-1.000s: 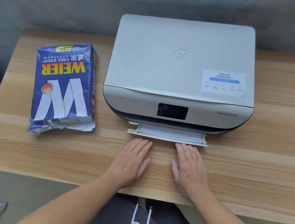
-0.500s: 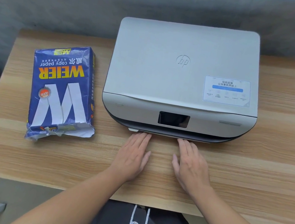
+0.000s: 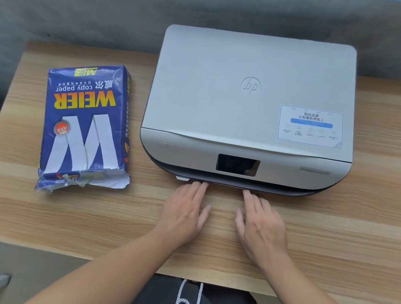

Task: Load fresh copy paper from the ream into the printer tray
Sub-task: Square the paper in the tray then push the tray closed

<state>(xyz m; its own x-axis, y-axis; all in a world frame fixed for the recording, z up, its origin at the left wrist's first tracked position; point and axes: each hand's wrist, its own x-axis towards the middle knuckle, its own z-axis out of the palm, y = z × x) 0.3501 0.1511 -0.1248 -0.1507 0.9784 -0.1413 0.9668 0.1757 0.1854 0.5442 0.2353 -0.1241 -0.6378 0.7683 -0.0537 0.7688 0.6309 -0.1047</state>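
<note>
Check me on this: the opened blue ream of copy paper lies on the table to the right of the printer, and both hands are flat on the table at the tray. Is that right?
Not quite. The head view shows the ream lying to the left of the printer, not the right. The rest holds: its wrapper is torn open, and the left hand and right hand lie flat on the table, fingertips at the tray.

Table (image 3: 360, 232): wood-grain top, pale, matt. Printer (image 3: 226, 92): smooth matt light-grey plastic lid; glossy dark screen (image 3: 238, 165); glossy paper sticker (image 3: 310, 126) at right. Ream (image 3: 85, 126), left: glossy blue printed wrapper, crinkled and torn at near end. Cord (image 3: 187, 302), near edge: braided cloth.
</note>
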